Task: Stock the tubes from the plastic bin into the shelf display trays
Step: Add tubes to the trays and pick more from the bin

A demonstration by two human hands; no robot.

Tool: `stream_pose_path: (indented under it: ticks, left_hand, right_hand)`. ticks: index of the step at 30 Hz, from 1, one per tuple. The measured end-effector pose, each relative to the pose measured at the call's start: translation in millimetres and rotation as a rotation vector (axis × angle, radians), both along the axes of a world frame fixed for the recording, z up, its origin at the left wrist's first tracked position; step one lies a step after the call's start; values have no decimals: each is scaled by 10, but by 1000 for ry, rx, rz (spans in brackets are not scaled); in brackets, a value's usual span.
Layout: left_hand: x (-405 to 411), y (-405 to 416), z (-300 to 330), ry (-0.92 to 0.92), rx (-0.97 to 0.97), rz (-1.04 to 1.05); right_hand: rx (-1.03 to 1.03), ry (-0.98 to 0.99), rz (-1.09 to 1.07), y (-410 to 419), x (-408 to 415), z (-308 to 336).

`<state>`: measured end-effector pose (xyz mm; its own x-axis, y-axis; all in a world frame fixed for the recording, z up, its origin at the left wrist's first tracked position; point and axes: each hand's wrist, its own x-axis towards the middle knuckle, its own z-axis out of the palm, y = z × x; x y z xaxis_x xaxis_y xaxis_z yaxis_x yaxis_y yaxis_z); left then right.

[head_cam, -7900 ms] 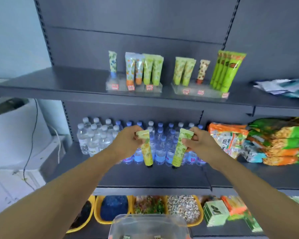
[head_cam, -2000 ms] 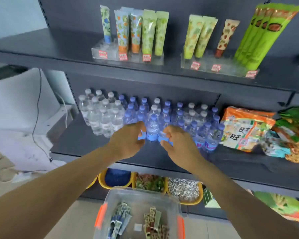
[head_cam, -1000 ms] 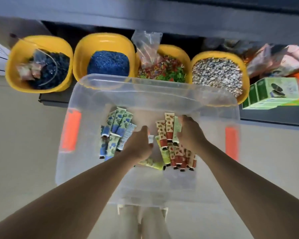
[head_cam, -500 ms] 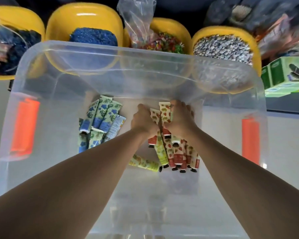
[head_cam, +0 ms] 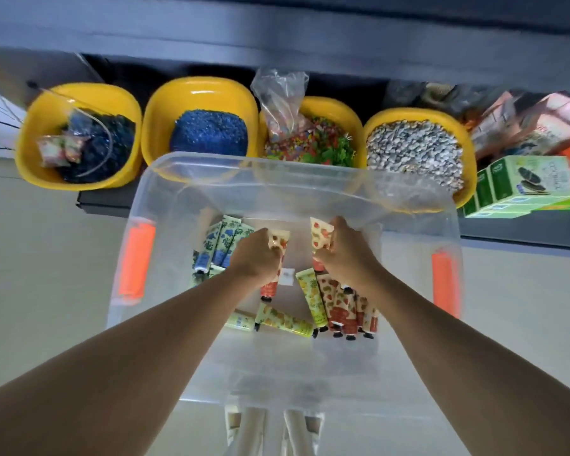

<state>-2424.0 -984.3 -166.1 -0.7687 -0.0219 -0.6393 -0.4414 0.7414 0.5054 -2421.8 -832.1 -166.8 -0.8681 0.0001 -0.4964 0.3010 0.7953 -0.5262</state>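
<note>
A clear plastic bin (head_cam: 297, 166) with orange latches sits below me. My left hand (head_cam: 255, 258) is shut on a cream tube with red print (head_cam: 278, 240), lifted off the bin floor. My right hand (head_cam: 339, 255) grips a similar red-printed tube (head_cam: 320, 235). Blue-patterned tubes (head_cam: 222, 240) lie at the bin's left. Yellow tubes (head_cam: 283, 320) and several red-printed tubes (head_cam: 343, 307) lie at the bottom right. The shelf display trays are out of view.
Four yellow bowls line the bottom shelf behind the bin: dark beads (head_cam: 79, 143), blue granules (head_cam: 208, 133), coloured bits under a plastic bag (head_cam: 310, 143), grey pebbles (head_cam: 415, 149). Green boxes (head_cam: 520, 185) and packets stand to the right. A dark shelf edge (head_cam: 277, 37) runs overhead.
Both hands have closed on a red-printed tube each and lifted them off the pile. The view has pulled back from the bin, showing the bowls and shelf edge again.
</note>
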Motion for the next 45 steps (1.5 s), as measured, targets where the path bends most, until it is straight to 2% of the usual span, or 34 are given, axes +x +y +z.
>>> stream_pose_path:
  ticks: [3,8,14,20,26,36,45]
  left_hand:
    - [8,-59,646,45,30,-17]
    - [-33,-127,1967,134,143,-12]
    - [-220,-168,3539,280,138,-120]
    - [-360,-179,4938,486,337,-169]
    - [-377,-102,6017,776,371,-306]
    - [-721,266,7119,972,353,-422]
    - [-1404,851,7806,1106,331,-290]
  right_hand:
    - [-142,-7,-28,27,38,674]
    - [-499,-76,-249,114,37,2033]
    - [-611,81,-251,206,21,3712]
    - [-481,301,-146,349,39,5227]
    - [-222,616,-61,547,132,6398]
    - [182,907,-12,979,-186,7534]
    - [253,1029,101,1451,-1191,8443]
